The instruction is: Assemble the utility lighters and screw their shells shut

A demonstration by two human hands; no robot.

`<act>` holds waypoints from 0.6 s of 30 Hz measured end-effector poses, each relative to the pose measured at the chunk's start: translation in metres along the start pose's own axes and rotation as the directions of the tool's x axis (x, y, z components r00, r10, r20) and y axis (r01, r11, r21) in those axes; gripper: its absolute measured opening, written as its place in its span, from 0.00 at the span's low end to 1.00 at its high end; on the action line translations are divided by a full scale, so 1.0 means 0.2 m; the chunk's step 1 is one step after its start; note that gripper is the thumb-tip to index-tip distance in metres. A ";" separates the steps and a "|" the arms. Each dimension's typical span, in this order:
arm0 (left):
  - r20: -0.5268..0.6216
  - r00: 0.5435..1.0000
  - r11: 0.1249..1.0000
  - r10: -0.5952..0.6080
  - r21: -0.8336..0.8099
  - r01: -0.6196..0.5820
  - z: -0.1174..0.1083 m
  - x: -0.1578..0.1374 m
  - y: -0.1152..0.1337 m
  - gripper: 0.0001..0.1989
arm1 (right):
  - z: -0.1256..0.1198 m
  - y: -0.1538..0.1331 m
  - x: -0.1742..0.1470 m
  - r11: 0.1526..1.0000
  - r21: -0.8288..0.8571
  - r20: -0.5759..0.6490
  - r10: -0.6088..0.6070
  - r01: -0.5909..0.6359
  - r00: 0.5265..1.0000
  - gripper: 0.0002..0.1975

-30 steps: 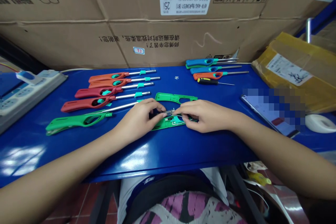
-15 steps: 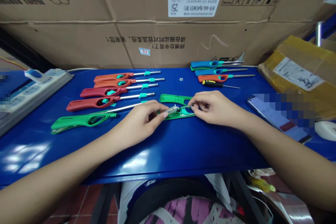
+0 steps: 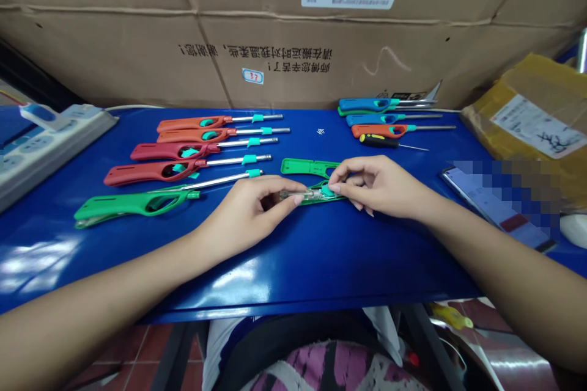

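Observation:
My left hand (image 3: 254,208) pinches a clear lighter fuel tank (image 3: 293,193) between thumb and fingers, over an opened green lighter shell half (image 3: 312,202). At the shell's right part, my right hand (image 3: 380,186) closes thumb and forefinger on a teal trigger (image 3: 327,190). The other green shell half (image 3: 308,167) lies just behind, its inner side up. To the left rests a green long-necked lighter (image 3: 132,203) with its metal tube pointing right. My fingers cover parts of the shell and the tank.
Red lighters (image 3: 153,173) and orange lighters (image 3: 192,135) lie in a row at left. Blue lighters (image 3: 367,104), an orange lighter (image 3: 376,131) and a screwdriver (image 3: 380,141) lie back right. A phone (image 3: 495,214), a taped parcel (image 3: 541,128), a power strip (image 3: 59,140) and a cardboard box (image 3: 151,61) surround them.
My right fingers have moved slightly left onto the teal trigger. The tank in my left hand now lies flatter and lower along the shell. The camera view has shifted a little.

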State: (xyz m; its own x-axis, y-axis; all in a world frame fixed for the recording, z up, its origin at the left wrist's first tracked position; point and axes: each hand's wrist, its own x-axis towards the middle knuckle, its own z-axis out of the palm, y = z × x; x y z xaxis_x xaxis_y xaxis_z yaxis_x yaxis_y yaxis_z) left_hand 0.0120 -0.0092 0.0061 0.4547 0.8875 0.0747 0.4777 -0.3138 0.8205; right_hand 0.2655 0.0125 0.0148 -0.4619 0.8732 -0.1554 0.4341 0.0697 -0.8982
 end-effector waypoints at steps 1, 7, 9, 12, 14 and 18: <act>0.003 1.000 1.000 -0.003 -0.014 0.003 0.00 0.00 -0.01 0.14 | 0.00 -0.01 0.00 1.000 -0.015 -0.009 -0.010 0.010 1.000 0.11; 0.005 0.999 0.996 -0.054 -0.071 0.054 0.01 0.01 -0.03 0.15 | 0.01 -0.03 -0.01 0.995 -0.068 -0.006 -0.079 0.078 0.997 0.08; 0.006 0.997 0.994 -0.071 -0.081 0.071 0.01 0.01 -0.02 0.15 | 0.01 -0.03 -0.01 0.993 -0.083 0.000 -0.088 0.087 0.996 0.08; 0.013 0.996 0.992 -0.092 -0.090 0.093 0.01 0.01 -0.01 0.15 | 0.01 -0.02 -0.01 0.993 -0.087 -0.001 -0.081 0.081 0.997 0.08; 0.009 0.995 0.991 -0.102 -0.091 0.102 0.01 0.01 -0.01 0.15 | 0.01 -0.02 -0.01 0.994 -0.078 0.002 -0.071 0.071 0.997 0.07; 0.001 0.995 0.990 -0.100 -0.095 0.100 0.01 0.01 -0.01 0.15 | 0.00 -0.01 -0.01 0.994 -0.070 0.005 -0.080 0.081 0.997 0.08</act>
State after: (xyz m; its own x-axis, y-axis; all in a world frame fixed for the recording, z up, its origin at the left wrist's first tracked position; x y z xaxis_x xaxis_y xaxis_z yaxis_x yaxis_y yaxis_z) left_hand 0.0141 -0.0084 0.0031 0.4052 0.9142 -0.0087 0.4469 -0.1897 0.8742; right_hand 0.2652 0.0113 0.0164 -0.4992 0.8623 -0.0848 0.4484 0.1733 -0.8769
